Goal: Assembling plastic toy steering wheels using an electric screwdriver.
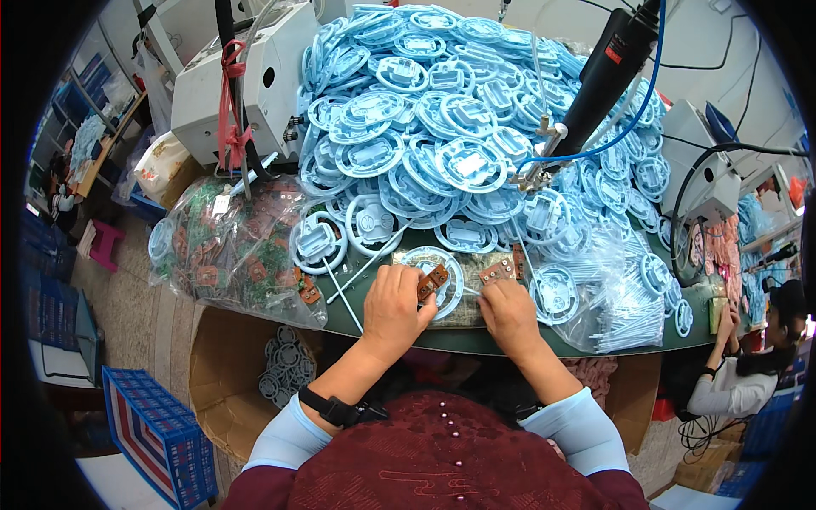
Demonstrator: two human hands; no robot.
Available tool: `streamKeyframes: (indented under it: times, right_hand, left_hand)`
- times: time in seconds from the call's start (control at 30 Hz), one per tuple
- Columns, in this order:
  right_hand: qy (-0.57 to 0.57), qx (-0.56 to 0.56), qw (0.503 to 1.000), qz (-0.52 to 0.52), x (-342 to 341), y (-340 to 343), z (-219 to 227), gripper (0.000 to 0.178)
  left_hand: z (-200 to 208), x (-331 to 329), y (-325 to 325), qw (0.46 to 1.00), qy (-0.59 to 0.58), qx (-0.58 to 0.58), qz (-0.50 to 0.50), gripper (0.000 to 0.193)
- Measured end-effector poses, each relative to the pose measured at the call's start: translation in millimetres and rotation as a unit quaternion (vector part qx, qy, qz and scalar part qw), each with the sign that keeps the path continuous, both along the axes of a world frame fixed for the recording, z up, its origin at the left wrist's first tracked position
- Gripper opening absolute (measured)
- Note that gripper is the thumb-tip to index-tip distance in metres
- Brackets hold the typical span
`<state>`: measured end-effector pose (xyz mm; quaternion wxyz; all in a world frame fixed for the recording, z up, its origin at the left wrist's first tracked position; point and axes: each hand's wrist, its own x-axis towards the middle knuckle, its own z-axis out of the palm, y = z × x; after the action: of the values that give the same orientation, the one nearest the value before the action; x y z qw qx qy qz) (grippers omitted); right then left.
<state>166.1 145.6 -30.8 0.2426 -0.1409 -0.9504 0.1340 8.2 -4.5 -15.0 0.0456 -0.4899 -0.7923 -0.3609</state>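
Observation:
My left hand [393, 311] is closed on a small brown circuit board [433, 281], pinched between thumb and fingers. Beneath it lies a light-blue plastic ring-shaped part [456, 270] on a flat work pad [463, 316]. Opposite, my right hand [511, 318] has its fingers pinched on a thin pale stick-like piece [470, 291], whose tip points at the ring. A second brown circuit board [497, 270] lies just beyond the right fingertips. Two more blue ring parts, one of them [318, 241] with a pale stick [342, 295] nearby, rest left of the pad.
A tall heap of blue ring parts [467, 161] fills the table's back. Bagged circuit boards [246, 246] sit left, bundled pale sticks [629, 297] right. A black screwdriver-like tool [608, 76] hangs above. A cardboard box [225, 374] and blue crate [161, 442] stand below; a co-worker [739, 374] sits right.

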Motion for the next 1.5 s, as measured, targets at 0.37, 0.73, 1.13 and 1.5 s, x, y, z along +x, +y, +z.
streamKeyframes:
  times: [0.37,0.73,1.13,1.5]
  right_hand:
    - [0.074,0.079,0.988,-0.109,-49,30,23,0.048]
    - [0.066,0.058,0.996,-0.029,-9,11,-10,0.041]
    - [0.061,0.050,0.997,-0.003,-5,6,-13,0.042]
    - [0.137,-0.004,0.987,-0.088,16,9,4,0.036]
  left_hand:
    - [33,-47,-28,0.990,-0.118,0.058,0.054,0.036]
    - [24,-55,-40,0.987,-0.154,0.047,-0.003,0.030]
    - [54,-70,-62,0.862,-0.451,0.227,-0.048,0.023]
    - [46,-54,-65,0.991,-0.084,0.051,-0.088,0.034]
